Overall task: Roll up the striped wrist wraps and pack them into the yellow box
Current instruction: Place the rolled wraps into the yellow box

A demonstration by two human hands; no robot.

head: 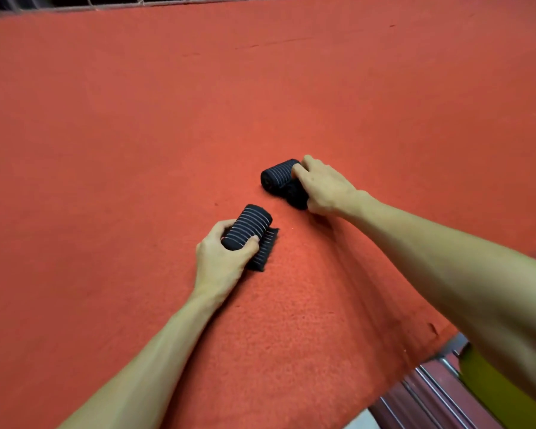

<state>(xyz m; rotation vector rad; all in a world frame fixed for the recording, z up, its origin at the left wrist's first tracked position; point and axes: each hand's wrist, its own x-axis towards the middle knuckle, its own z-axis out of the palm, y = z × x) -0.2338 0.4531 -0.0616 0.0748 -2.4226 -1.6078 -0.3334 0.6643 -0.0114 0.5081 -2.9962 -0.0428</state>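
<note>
At lower right we see only a corner of a yellow thing (pixel 489 388), cut by the frame's edge and the right forearm (pixel 446 258); we cannot tell whether it is the box. The right hand (pixel 325 187) covers one end of the far wraps (pixel 279 176), so we cannot count the rolls. The left hand (pixel 222 261) hides one end of the near roll (pixel 248 229).
</note>
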